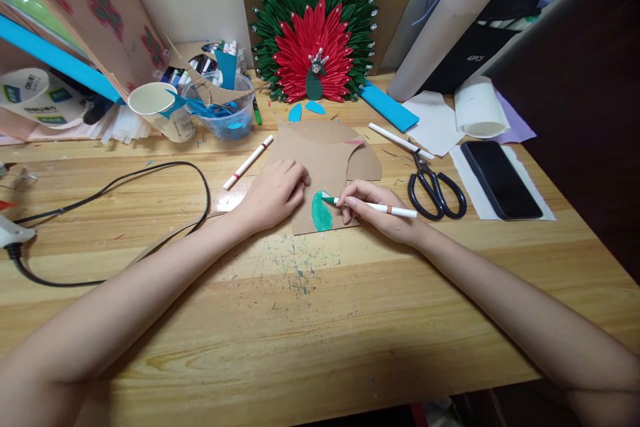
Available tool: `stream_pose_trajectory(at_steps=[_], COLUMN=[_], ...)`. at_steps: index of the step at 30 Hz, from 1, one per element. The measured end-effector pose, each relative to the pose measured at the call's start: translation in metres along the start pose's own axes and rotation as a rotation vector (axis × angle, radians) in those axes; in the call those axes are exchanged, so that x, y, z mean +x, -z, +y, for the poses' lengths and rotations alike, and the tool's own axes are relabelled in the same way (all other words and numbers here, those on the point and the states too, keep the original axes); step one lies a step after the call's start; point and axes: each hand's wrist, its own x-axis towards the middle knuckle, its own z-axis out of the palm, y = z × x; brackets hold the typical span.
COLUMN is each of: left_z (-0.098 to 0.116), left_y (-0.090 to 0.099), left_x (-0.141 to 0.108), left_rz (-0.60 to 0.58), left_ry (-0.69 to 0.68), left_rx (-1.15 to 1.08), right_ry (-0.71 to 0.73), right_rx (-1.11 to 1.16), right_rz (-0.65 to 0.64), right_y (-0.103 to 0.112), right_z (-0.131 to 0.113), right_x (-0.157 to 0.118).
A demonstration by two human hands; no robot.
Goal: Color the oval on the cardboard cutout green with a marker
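Observation:
My right hand [373,208] is closed around a white marker [395,211]. The marker's green tip touches the top of a small green, curved shape [322,213] on brown cardboard [320,153]. A pale patch shows near the top of the shape. My left hand [277,192] rests on the left part of the cardboard with its fingers curled in; whether anything is under them is hidden. Left of the cardboard lies another white marker [249,162].
Black-handled scissors [436,193] and a phone [501,180] lie to the right. A red and green peacock [315,33] stands at the back. A paper cup [163,110] and a plastic tub [223,113] are back left, with a black cable [207,193] nearer.

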Motion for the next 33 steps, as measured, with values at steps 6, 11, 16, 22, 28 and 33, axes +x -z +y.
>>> stream_pose_trajectory(at_steps=[6, 11, 16, 22, 28, 33], left_z=[0.0004, -0.0004, -0.0005, -0.0002, 0.0001, 0.0004], left_y=[0.0002, -0.0001, 0.0001, 0.0002, 0.0006, 0.0010], left_x=[0.0000, -0.0003, -0.0002, 0.0000, 0.0002, 0.0002], left_rz=[-0.011, -0.005, -0.009, -0.003, -0.001, -0.004], left_ry=[0.003, 0.001, 0.000, -0.004, -0.004, -0.002], left_rx=[-0.001, 0.000, 0.002, -0.005, 0.003, 0.001], right_ry=[0.004, 0.006, 0.010, 0.008, 0.013, 0.007], right_rx=[0.001, -0.012, -0.022, -0.023, -0.023, -0.036], right_rz=[0.004, 0.007, 0.009, 0.008, -0.002, 0.002], right_y=[0.0005, 0.0006, 0.0002, 0.0000, 0.0006, 0.0006], right_z=[0.0024, 0.0020, 0.0009, 0.0015, 0.0007, 0.0013], right_x=[-0.0004, -0.0002, 0.0003, 0.0000, -0.0005, -0.0006])
